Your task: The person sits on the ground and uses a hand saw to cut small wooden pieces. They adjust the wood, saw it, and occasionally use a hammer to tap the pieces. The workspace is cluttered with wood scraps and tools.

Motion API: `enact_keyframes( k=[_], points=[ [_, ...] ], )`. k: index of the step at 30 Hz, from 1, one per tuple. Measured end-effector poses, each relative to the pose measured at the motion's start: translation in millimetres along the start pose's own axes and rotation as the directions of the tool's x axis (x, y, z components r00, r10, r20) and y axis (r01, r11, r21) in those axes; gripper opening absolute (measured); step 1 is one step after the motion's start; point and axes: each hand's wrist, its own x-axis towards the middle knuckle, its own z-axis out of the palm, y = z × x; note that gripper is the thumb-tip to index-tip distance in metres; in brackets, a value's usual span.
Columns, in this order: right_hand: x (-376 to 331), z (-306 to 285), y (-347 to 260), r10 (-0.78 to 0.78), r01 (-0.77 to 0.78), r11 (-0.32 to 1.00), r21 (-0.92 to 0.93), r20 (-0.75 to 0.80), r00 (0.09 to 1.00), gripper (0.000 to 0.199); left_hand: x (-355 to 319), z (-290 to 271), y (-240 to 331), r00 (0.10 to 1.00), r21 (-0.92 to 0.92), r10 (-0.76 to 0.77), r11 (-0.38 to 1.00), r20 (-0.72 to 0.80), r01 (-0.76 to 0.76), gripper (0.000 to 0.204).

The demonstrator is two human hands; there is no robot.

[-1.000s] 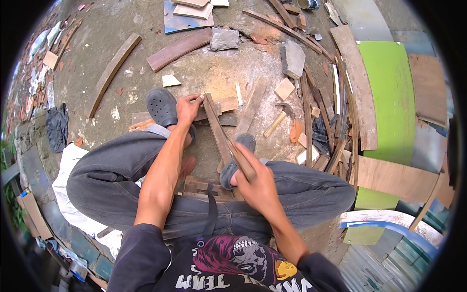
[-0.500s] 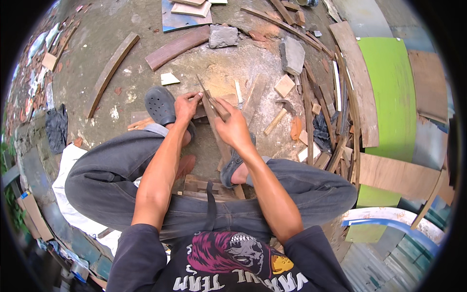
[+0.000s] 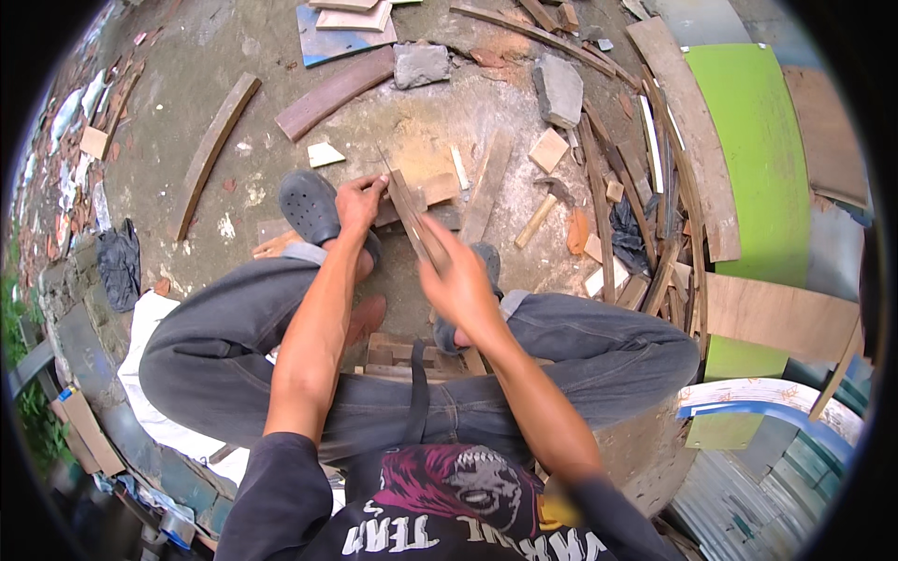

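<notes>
Between my shoes, my left hand (image 3: 357, 208) is closed, thumb and fingers pinching a thin dark strip (image 3: 384, 161) near the upper end of a narrow wooden board (image 3: 406, 200). The board slants down toward my body, and its lower part is hidden by my right hand. My right hand (image 3: 460, 280) is blurred by motion and closed around a narrow brown wooden piece (image 3: 435, 251) lying along the board. Exactly how that piece meets the board cannot be made out. Another flat wooden piece (image 3: 438, 188) lies on the ground just beyond.
A hammer (image 3: 540, 215) lies to the right, beside a pale wood block (image 3: 548, 151). Grey stone blocks (image 3: 559, 91) and a reddish plank (image 3: 335, 93) lie farther off. Long strips (image 3: 599, 201) pile up on the right by a green panel (image 3: 748, 159). A curved plank (image 3: 215, 154) lies left.
My right hand has drawn back toward my body along the board, with the wooden piece in it. My left hand keeps its pinch in nearly the same place. The whole view has shifted slightly.
</notes>
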Motion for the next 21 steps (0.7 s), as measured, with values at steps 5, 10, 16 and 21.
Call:
enact_keyframes(
  k=[5,10,16,21],
  points=[
    [-70.1,-51.9,-20.7,0.007,-0.01,0.997,0.071,0.048,0.999,0.06,6.5,-3.1,-15.8,1.0,-0.063,0.003,0.998,-0.013,-0.004,0.034],
    [41.1,9.5,2.8,0.081,-0.082,0.996,0.021,0.041,0.996,0.054,14.2,6.7,-14.8,0.999,-0.118,0.041,0.992,0.027,-0.038,0.035],
    [-65.9,-47.3,-30.5,0.004,-0.01,0.997,0.075,0.087,0.996,0.059,16.0,-0.1,-41.5,0.994,-0.068,0.065,0.995,-0.087,-0.071,0.033],
    [60.2,20.6,22.6,0.005,-0.003,0.999,0.043,-0.036,0.999,0.055,7.3,12.9,-4.4,0.998,-0.17,0.048,0.985,0.039,-0.041,0.037]
  ],
)
